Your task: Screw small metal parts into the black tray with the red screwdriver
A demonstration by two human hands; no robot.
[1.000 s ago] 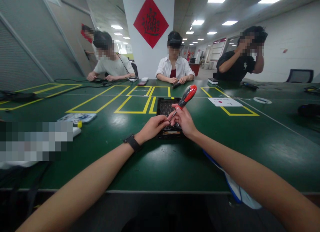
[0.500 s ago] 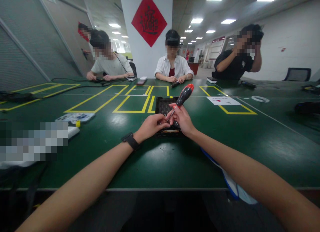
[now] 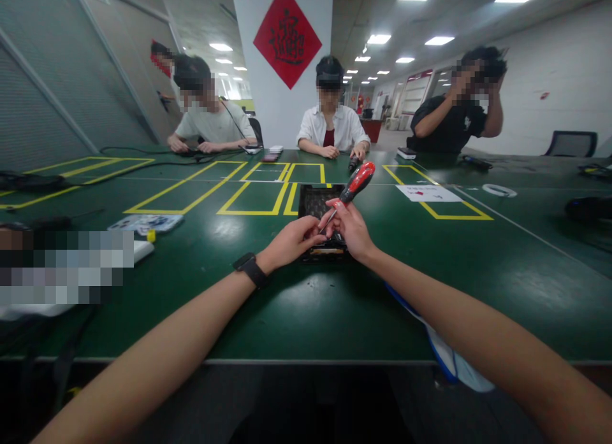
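Observation:
My right hand (image 3: 351,229) grips a screwdriver (image 3: 354,185) with a red and black handle, its handle tilted up and away from me, its metal shaft pointing down to the left. My left hand (image 3: 291,241), with a black watch on the wrist, is pinched at the tip of the shaft; whatever small thing it holds there is too small to make out. Both hands hover above the near end of a black tray (image 3: 316,204) that lies on the green table (image 3: 335,304).
Yellow taped rectangles (image 3: 253,199) mark the table. A white card (image 3: 143,223) lies at the left, a white sheet (image 3: 427,192) and a tape ring (image 3: 499,190) at the right. Three people sit across the table. A blue and white object (image 3: 449,358) hangs under my right forearm.
The screwdriver handle has shifted slightly in my right hand; both hands stay together over the tray. The person in white opposite has moved a hand to a dark object on the table.

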